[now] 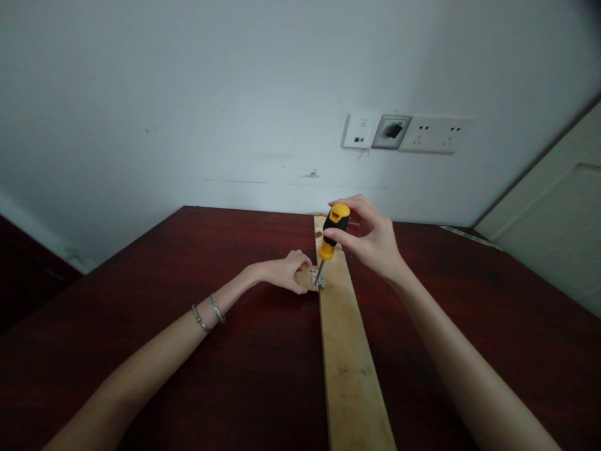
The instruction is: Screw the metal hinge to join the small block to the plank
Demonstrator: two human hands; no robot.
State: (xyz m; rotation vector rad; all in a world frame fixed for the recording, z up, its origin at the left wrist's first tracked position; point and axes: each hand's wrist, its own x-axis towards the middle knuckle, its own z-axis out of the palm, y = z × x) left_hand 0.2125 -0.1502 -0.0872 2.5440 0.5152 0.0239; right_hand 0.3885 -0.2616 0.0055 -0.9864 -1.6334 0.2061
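Observation:
My right hand grips the yellow and black handle of a screwdriver between thumb and fingers. Its shaft slants down, and the tip meets a small metal hinge. That hinge lies across the seam between a long wooden plank and a short wooden piece butted against the plank's left edge. Wrapped round the short piece is my left hand, thumb nearer me and fingers on the far side. Screws at the tip are too small to make out.
Beneath everything is a dark red tabletop reaching back to a white wall. Wall sockets with a black plug sit above its far edge. A pale panelled door stands at the right, near a thin printed strip.

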